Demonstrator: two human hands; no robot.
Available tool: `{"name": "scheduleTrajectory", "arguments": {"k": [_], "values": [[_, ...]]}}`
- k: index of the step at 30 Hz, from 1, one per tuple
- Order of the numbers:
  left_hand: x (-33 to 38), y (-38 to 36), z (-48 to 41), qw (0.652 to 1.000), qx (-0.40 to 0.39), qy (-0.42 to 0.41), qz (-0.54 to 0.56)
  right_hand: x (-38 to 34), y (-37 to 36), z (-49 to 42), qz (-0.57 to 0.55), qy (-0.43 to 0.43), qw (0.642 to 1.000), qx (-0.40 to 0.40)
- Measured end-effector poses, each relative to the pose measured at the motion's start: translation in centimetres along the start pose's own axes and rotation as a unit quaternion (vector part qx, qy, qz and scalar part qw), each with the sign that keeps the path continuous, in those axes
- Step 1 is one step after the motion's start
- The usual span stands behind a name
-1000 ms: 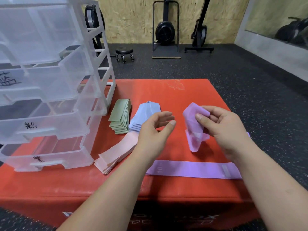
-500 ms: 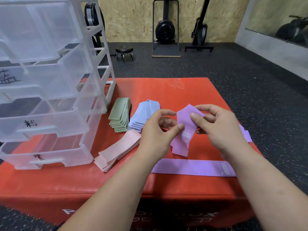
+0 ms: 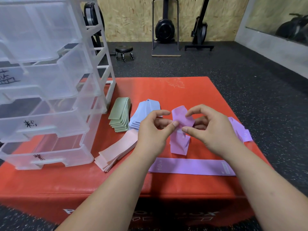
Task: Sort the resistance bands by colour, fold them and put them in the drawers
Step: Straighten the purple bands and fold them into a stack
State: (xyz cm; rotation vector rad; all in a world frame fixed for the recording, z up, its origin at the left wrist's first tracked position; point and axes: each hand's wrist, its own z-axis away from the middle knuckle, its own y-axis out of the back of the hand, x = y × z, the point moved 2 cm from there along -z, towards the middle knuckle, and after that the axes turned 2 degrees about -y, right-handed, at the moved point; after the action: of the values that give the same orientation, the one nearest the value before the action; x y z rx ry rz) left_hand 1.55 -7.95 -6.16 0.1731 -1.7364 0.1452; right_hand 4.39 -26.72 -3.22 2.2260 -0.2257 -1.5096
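Note:
Both hands hold one purple band (image 3: 180, 130) up over the red box, folded and hanging down. My left hand (image 3: 153, 130) pinches its left edge between thumb and fingers; my right hand (image 3: 211, 130) pinches its right side. A second purple band (image 3: 191, 166) lies flat along the box's front. More purple bands (image 3: 240, 130) lie behind my right hand. Folded stacks lie to the left: green (image 3: 120, 116), light blue (image 3: 143, 114) and pink (image 3: 116, 150). The clear plastic drawer unit (image 3: 50, 97) stands at the left, its drawers pulled partly out.
Everything rests on a red padded box (image 3: 166, 90) with edges close at the front and right. Dark rubber gym floor surrounds it. A small wheeled stool (image 3: 124, 51) and exercise machines (image 3: 165, 29) stand by the far wooden wall.
My left hand has come in from empty air and taken hold of the purple band, which my right hand held alone before. The band now hangs between both hands, nearer the middle.

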Motion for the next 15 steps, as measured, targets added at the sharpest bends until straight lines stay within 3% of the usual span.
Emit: {"name": "scheduleTrajectory", "arguments": {"k": [5, 15], "values": [[-0.1, -0.1, 0.1, 1.0, -0.018, 0.007, 0.009, 0.2, 0.2, -0.1, 0.078, 0.021, 0.996, 0.047], [-0.5, 0.4, -0.3, 0.998, 0.031, -0.03, -0.047, -0.4, 2.3, -0.9, 0.038, 0.007, 0.991, 0.131]]}}
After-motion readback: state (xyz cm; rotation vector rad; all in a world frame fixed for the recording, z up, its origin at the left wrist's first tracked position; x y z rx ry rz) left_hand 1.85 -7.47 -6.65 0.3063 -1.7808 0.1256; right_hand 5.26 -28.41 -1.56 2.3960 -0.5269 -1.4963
